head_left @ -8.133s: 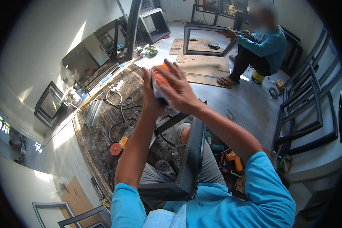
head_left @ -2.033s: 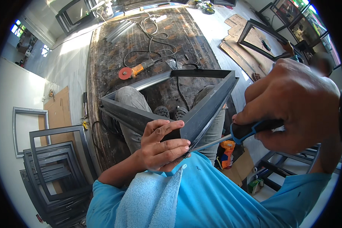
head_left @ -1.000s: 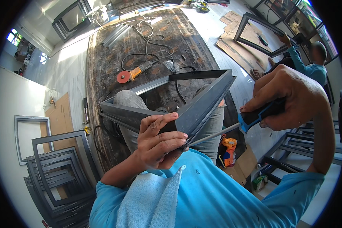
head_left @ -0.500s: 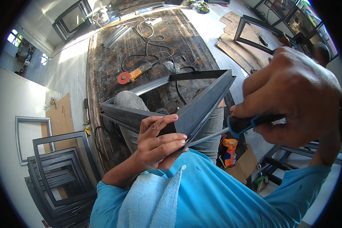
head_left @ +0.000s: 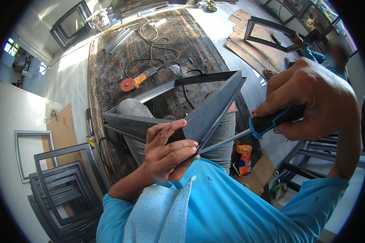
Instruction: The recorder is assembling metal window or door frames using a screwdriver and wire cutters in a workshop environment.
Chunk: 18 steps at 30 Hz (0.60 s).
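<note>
A dark grey metal frame point(head_left: 215, 103) rests tilted across my lap, one corner close to my chest. Fingers of my left hand point(head_left: 170, 152) wrap round that near corner and grip it. In my right hand point(head_left: 312, 101) is a screwdriver point(head_left: 265, 123) with a black and blue handle. Its long shaft points left and down to the frame's corner, and the tip meets the corner beside my left fingertips. The very end of the tip is hidden there.
An angle grinder point(head_left: 138, 79) with a red disc lies ahead on a dark board point(head_left: 198, 32), its cord looping behind. An orange drill point(head_left: 243, 156) lies right of my leg. Stacked frames point(head_left: 65, 186) lean at the left. Far right, another person point(head_left: 330, 56) holds a frame point(head_left: 267, 34).
My right hand has tilted a little with the screwdriver, its tip still at the corner. The view has shifted slightly, and more of the other person shows.
</note>
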Each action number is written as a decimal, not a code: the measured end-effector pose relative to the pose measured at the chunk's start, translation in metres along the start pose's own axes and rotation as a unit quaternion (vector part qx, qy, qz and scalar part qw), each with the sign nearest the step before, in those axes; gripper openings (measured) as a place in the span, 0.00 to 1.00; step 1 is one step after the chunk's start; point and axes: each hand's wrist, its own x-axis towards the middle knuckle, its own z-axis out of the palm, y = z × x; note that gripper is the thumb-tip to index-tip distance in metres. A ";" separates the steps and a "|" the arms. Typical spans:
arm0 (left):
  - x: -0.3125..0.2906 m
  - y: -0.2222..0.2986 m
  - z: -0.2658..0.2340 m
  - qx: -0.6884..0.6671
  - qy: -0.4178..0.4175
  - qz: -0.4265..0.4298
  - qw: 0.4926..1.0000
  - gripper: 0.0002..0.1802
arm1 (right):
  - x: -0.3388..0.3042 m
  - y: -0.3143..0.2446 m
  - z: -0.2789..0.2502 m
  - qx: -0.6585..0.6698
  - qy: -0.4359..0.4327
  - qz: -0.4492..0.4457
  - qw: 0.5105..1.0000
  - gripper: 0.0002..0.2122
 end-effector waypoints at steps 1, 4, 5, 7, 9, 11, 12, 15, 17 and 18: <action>0.000 0.000 0.001 -0.003 0.001 0.000 1.000 0.10 | -0.002 -0.001 0.000 -0.006 0.002 0.005 1.000 0.20; 0.002 0.001 0.001 0.000 0.002 -0.003 1.000 0.10 | -0.002 -0.005 -0.003 -0.033 -0.009 0.039 0.999 0.20; 0.002 0.001 0.000 0.004 0.002 -0.005 1.000 0.10 | -0.002 -0.005 -0.003 -0.054 -0.020 0.069 0.996 0.20; 0.002 0.001 -0.001 0.005 0.001 -0.007 1.000 0.10 | -0.002 -0.002 -0.001 -0.048 -0.016 0.062 0.997 0.20; 0.001 0.001 -0.001 0.005 -0.001 -0.010 1.000 0.10 | -0.003 0.001 0.002 -0.040 -0.014 0.055 0.998 0.20; 0.001 0.000 0.000 0.001 0.004 -0.009 1.000 0.11 | -0.004 0.002 0.005 -0.024 0.011 0.033 0.999 0.20; 0.001 0.000 0.000 0.000 0.004 -0.009 1.000 0.11 | -0.004 0.002 0.006 -0.024 0.011 0.035 0.999 0.20; 0.001 -0.001 -0.001 0.003 0.003 -0.003 1.000 0.11 | -0.006 0.002 0.005 -0.007 0.018 0.039 0.999 0.19; 0.001 0.001 -0.001 0.001 0.001 -0.012 1.000 0.11 | -0.007 0.000 0.005 0.005 0.023 0.029 0.999 0.19; 0.001 0.000 -0.001 0.001 0.001 -0.012 1.000 0.11 | -0.007 -0.002 0.004 0.005 0.023 0.029 0.999 0.19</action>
